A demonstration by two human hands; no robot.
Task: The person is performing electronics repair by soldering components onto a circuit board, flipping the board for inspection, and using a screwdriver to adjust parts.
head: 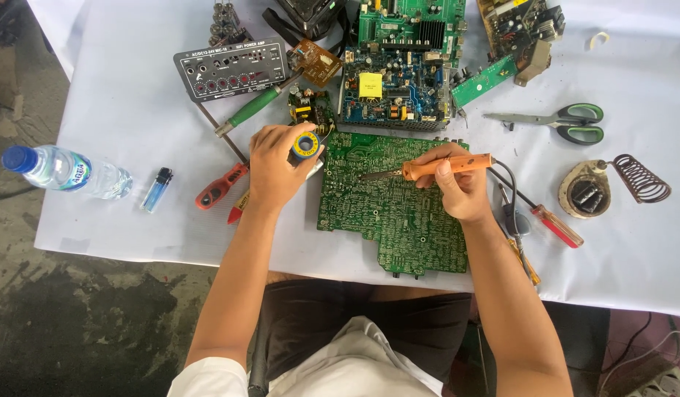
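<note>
- Right hand (463,187) is wrapped around an orange-handled soldering iron (435,167), tip hovering low over the upper middle of the big green circuit board (391,202), solder side up on the white-covered table (134,228).
- Left hand (275,167) is closed on a small blue-and-yellow solder spool (306,144) right at the board's top-left corner.
- Looks like the soldering step itself; I can't tell if the tip touches a pad.
- Next up, I'd guess: feed solder wire over to the tip, steadily.
- Coil iron stand (639,179) sits well off to the right.

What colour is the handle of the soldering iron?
Orange, on the soldering iron in the right hand; the head view shows it.
</note>
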